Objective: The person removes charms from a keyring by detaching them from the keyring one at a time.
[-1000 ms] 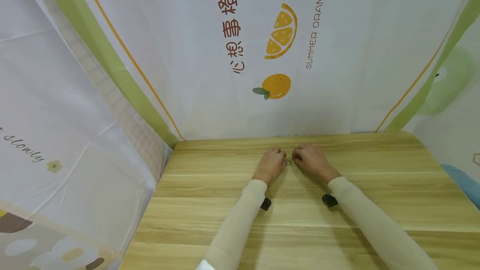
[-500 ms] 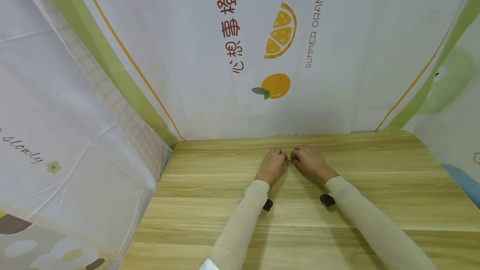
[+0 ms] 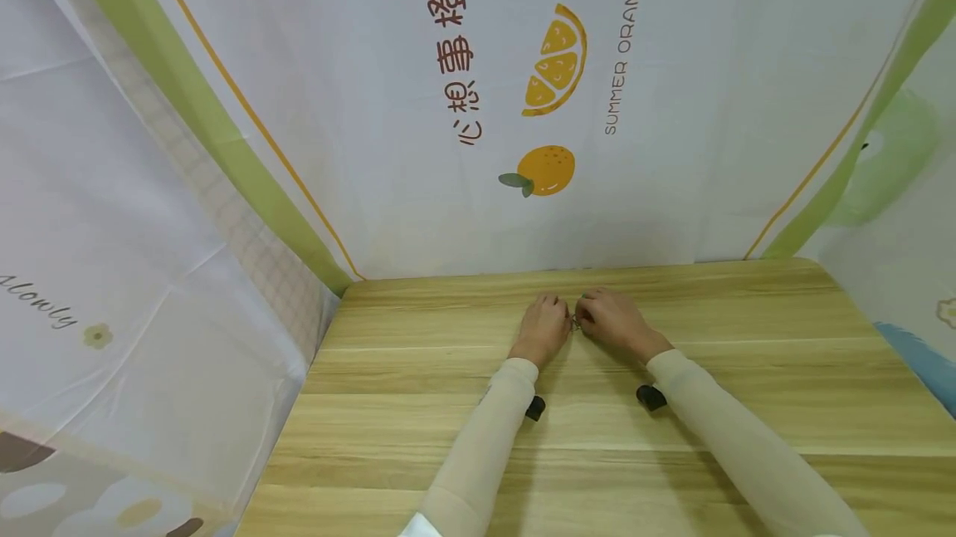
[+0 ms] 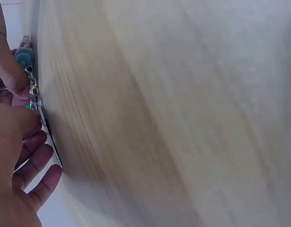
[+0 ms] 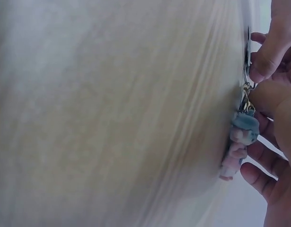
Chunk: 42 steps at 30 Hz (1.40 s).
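A keychain lies between my two hands near the table's far edge. In the right wrist view it has a small blue-and-pink figurine (image 5: 242,135) hanging from a gold-coloured metal clasp (image 5: 247,97). A thin flat metal piece (image 4: 53,142), seen edge-on, runs along the fingers of my left hand (image 3: 543,328), which pinches it beside the ring. My right hand (image 3: 612,323) pinches the keychain close to the clasp, its other fingers loosely bent behind the figurine. Fingertips of both hands nearly meet and hide most of the ring.
The wooden table (image 3: 418,454) ends at a white printed cloth (image 3: 418,213) just beyond the hands. More cloth (image 3: 149,288) hangs at the left side. Black wrist mounts (image 3: 652,397) stick out under the sleeves.
Both hands have come closer together, narrowing the gap between them, and less of the metal shows now. The head view has shifted slightly.
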### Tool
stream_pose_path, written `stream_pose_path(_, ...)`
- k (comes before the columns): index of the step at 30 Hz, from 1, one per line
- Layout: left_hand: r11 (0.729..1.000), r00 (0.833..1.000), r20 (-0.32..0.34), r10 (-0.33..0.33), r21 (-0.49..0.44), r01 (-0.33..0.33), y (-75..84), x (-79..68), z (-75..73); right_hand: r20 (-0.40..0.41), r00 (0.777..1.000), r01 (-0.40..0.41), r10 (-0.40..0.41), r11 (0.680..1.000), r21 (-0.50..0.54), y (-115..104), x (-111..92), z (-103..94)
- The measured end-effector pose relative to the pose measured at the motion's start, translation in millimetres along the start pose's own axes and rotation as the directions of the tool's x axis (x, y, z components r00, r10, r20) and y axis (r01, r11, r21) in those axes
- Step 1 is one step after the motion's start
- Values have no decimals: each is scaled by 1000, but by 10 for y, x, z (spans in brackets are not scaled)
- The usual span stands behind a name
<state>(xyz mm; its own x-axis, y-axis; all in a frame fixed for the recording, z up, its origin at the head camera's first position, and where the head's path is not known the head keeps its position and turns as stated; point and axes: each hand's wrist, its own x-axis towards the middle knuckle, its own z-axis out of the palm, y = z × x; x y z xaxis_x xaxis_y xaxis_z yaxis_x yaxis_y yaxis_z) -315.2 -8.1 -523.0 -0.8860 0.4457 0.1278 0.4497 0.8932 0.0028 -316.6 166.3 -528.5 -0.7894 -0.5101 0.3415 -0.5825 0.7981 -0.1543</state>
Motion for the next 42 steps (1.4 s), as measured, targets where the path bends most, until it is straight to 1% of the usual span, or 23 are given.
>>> stream_pose_path(3,1000,1000,-11,-10,-21,9,-14,4,20,-4,1000,-6,6,1000,23,1,-6,8)
stream_pose_path(6,998,1000,-5,-11,-54,11,-29,4,35,-6,1000,-11,11,999,35,6,-12,16)
stream_pose_path(9,997,1000,-10,-5,-82,4,-41,5,39,-6,1000,-12,13,999,45,10,-16,22)
stream_pose_path(12,994,1000,-29,0,-109,-3,-48,6,30,-13,1000,-14,14,998,61,14,-19,22)
stream_pose_path(20,984,999,-44,16,-175,-24,-69,-7,14,-59,998,-2,7,996,93,22,-35,10)
stream_pose_path(26,980,993,-114,29,-192,-50,-118,-24,-16,-73,997,0,7,995,97,4,-20,-7)
stream_pose_path(28,976,990,-136,29,-209,-57,-136,-25,-31,-68,998,-9,16,995,96,-7,-14,-17)
stream_pose_path(33,956,987,-160,27,-283,-72,-175,-45,-81,-36,998,-41,45,993,108,-36,8,-59)
stream_pose_path(37,951,981,-190,43,-293,-98,-199,-58,-114,-21,998,-61,65,988,144,-52,29,-104)
stream_pose_path(42,943,969,-239,61,-303,-134,-231,-46,-128,-9,998,-59,61,984,167,-63,60,-171)
